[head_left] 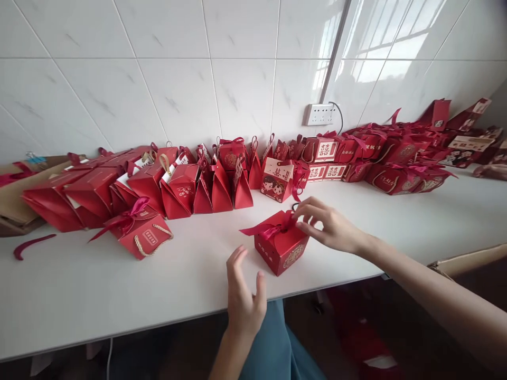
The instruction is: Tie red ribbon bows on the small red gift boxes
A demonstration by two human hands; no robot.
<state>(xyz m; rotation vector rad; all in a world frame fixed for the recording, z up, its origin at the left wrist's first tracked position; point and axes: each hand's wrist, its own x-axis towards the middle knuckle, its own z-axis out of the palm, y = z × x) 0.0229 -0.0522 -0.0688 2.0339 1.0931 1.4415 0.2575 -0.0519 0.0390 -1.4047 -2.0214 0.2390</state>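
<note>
A red gift box (282, 248) with gold print stands near the table's front edge. A dark red ribbon bow (273, 230) is tied on its top, one tail pointing left. My right hand (330, 227) reaches in from the right, its curled thumb and fingers at the ribbon's right end by the box's top edge. Left of the box and a little nearer to me, my left hand (245, 295) is open and empty, thumb and fingers apart. Behind the box stands a small box with two cartoon figures (276, 182).
Red gift boxes (182, 184) line the tiled wall, with more stacked boxes (396, 150) at right. One bow-tied box with rope handles (140, 232) and a loose ribbon (31, 247) lie left. A power strip (320, 114) is on the wall; another person's hand (491, 171) shows far right.
</note>
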